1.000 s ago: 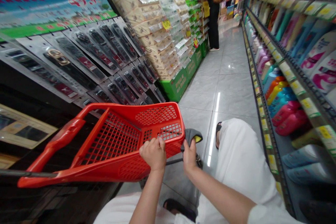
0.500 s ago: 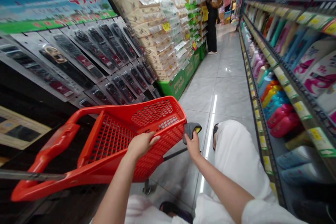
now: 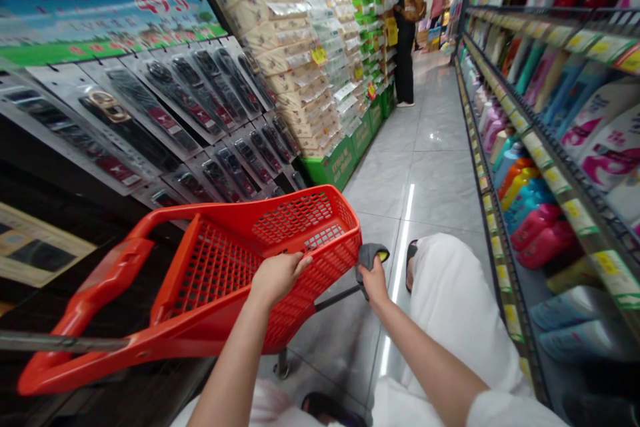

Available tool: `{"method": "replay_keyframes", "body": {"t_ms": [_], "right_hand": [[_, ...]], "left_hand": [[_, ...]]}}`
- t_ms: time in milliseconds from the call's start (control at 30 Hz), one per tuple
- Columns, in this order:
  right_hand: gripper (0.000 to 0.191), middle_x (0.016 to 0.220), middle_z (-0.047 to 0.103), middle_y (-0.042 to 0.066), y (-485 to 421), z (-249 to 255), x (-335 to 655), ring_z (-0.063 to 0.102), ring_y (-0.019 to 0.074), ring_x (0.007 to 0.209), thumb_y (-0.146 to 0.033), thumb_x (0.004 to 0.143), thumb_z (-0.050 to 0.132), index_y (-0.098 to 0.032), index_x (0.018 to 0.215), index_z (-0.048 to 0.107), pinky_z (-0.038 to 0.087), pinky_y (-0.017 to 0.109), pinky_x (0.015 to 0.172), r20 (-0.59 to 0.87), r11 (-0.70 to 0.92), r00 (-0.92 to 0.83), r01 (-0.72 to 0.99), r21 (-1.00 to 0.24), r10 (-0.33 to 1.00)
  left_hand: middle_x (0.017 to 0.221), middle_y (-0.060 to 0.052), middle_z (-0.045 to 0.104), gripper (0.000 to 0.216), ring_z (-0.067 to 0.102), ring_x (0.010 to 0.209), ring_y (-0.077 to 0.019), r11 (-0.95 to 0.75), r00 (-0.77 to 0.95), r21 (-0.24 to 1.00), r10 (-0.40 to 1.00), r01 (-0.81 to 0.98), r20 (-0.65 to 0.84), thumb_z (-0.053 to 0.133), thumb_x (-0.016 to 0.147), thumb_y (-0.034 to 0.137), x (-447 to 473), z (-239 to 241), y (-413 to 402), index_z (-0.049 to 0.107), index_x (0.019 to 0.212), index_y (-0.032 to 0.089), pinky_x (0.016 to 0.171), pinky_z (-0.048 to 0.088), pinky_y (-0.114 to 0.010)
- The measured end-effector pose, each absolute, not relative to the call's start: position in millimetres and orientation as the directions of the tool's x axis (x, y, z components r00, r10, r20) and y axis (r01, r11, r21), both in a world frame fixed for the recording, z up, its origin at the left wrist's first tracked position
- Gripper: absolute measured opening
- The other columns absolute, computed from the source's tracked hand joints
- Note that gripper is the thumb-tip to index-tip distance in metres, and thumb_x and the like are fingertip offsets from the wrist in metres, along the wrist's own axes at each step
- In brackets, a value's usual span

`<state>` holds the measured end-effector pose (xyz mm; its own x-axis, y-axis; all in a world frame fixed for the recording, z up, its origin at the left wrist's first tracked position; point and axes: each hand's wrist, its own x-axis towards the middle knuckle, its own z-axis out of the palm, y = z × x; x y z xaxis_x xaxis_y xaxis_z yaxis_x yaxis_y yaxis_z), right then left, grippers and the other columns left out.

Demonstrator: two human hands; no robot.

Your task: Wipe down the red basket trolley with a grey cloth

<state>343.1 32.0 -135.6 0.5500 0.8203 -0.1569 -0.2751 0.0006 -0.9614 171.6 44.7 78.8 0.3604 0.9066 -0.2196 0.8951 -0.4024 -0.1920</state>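
A red plastic shopping cart [image 3: 200, 343] with perforated walls stands at an angle in front of me, its basket bare inside. My left hand [image 3: 277, 280] grips the near rim, with the thumb on top and the other fingers mostly hidden. By the cart's front corner, my right hand [image 3: 374, 279] is closed around a grey cloth [image 3: 369, 255] that shows a patch of yellow at its fold. The cloth touches or nearly touches the corner; I cannot tell which.
Packaged belts [image 3: 177, 100] hang on a rack at the left, beside stacked tissue packs [image 3: 285, 47]. Shelves of bottles [image 3: 545, 233] line the right side. A person in black [image 3: 405, 47] stands farther down the tiled aisle [image 3: 435, 140]. My white-trousered knee [image 3: 445, 293] is near the shelf.
Both hands and the cart's front end have shifted slightly right in view. The cloth in my right hand has moved a little right and down along the cart's front corner.
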Motion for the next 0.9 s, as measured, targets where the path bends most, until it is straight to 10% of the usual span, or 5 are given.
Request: {"method": "replay_keyframes", "body": {"t_ms": [233, 500, 667, 900], "right_hand": [[0.041, 0.109, 0.068, 0.008, 48, -81, 366, 0.063, 0.021, 0.098, -0.033, 0.075, 0.059, -0.018, 0.114, 0.057, 0.049, 0.034, 0.088, -0.036, 0.245, 0.672, -0.319, -0.916, 0.739], [0.034, 0.102, 0.068, 0.011, 82, -66, 397, 0.06, 0.0241, 0.096, -0.032, 0.086, 0.045, -0.018, 0.111, 0.064, 0.047, 0.038, 0.088, 0.316, 0.219, 0.485, 0.248, -0.944, 0.816], [0.038, 0.114, 0.062, 0.013, 55, -55, 380, 0.053, 0.0278, 0.112, -0.023, 0.085, 0.047, -0.022, 0.12, 0.062, 0.043, 0.04, 0.093, 0.526, 0.327, 0.17, 0.616, -0.717, 0.833], [0.037, 0.101, 0.062, 0.011, 84, -32, 412, 0.054, 0.0246, 0.097, -0.01, 0.077, 0.045, -0.02, 0.106, 0.066, 0.043, 0.032, 0.084, 0.436, 0.197, 0.119, 0.767, -0.611, 0.892]], "left_hand": [[0.089, -0.011, 0.073, 0.059, 0.07, 0.087, -0.0265, -0.37, 0.333, -0.213, 0.924, 0.904, -0.19, 0.014, 0.097, 0.052, 183, 77, 45, 0.064, 0.093, 0.021, 0.074, 0.048, -0.034], [0.093, -0.014, 0.073, 0.067, 0.07, 0.09, -0.0283, -0.361, 0.339, -0.177, 0.93, 0.916, -0.144, 0.008, 0.097, 0.053, 201, 75, 54, 0.066, 0.091, 0.019, 0.077, 0.05, -0.038], [0.096, -0.016, 0.073, 0.069, 0.069, 0.093, -0.0302, -0.35, 0.33, -0.162, 0.934, 0.923, -0.138, 0.005, 0.097, 0.049, 212, 74, 60, 0.066, 0.092, 0.017, 0.078, 0.05, -0.04], [0.104, -0.013, 0.071, 0.044, 0.069, 0.095, -0.0268, -0.38, 0.345, -0.177, 0.917, 0.908, -0.198, 0.022, 0.098, 0.042, 193, 93, 51, 0.059, 0.106, 0.02, 0.079, 0.05, -0.037]]}}
